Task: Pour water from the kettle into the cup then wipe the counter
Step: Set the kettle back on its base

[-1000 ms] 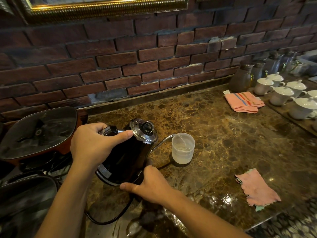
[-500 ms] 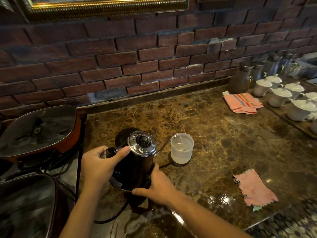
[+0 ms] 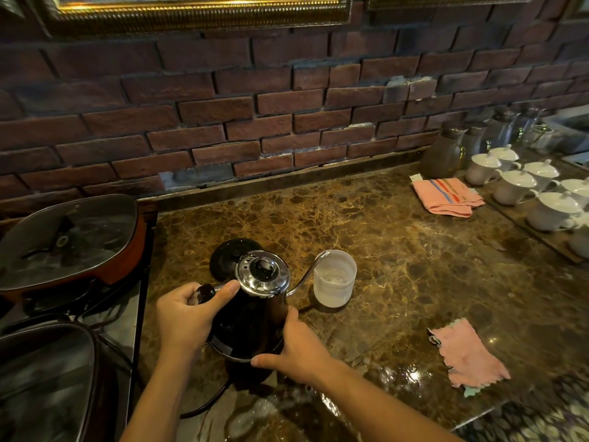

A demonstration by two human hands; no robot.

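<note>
My left hand (image 3: 186, 317) has its fingers (image 3: 223, 290) clenched round the handle of the black kettle (image 3: 251, 311), thumb along the top toward the chrome lid. My right hand (image 3: 296, 349) is pressed against the kettle's lower right side, fingers curled on its base rim, steadying it. The kettle sits near the left edge of the worktop (image 3: 414, 266), toward its front, just in front of its round power base (image 3: 228, 255); whether it rests on the surface or is held slightly clear, I cannot tell. Its body stands close to upright, long axis near vertical, and the thin gooseneck spout (image 3: 307, 274) points right and toward the back wall, its tip at the rim of the translucent cup (image 3: 334, 279). The cup stands just beside the kettle on its right and holds water. No stream is visible at the spout. My judgement: the pour is complete or all but complete. Outstanding: set the kettle down on the power base, then wipe. Wet patches shine along the front edge of the worktop. The pink cloth (image 3: 468, 355) lies untouched near the front right corner; a striped towel (image 3: 447, 196) lies folded toward the back right.
</note>
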